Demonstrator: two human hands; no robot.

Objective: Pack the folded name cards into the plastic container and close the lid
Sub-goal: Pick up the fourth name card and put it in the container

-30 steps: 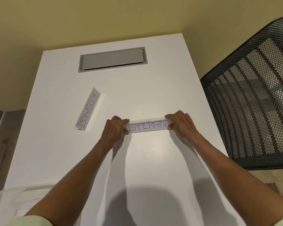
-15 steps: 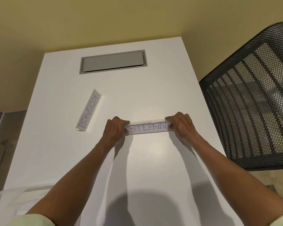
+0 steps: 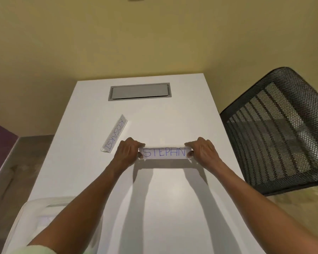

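Observation:
A folded white name card reading STEPHN (image 3: pixel 164 152) is lifted off the white table (image 3: pixel 173 208), casting a shadow below it. My left hand (image 3: pixel 128 153) pinches its left end and my right hand (image 3: pixel 203 152) pinches its right end. A second folded card reading KOSAKSI (image 3: pixel 114 136) lies tilted on the table to the left. The clear plastic container (image 3: pixel 33 213) sits at the near left corner, partly hidden behind my left forearm; its lid cannot be made out.
A grey recessed cable flap (image 3: pixel 139 92) is set into the far part of the table. A black mesh chair back (image 3: pixel 281 131) stands close to the table's right edge. A yellow wall rises behind.
The STEPHN card has been raised off the table and turned to face me, still held at both ends. The view has tilted upward.

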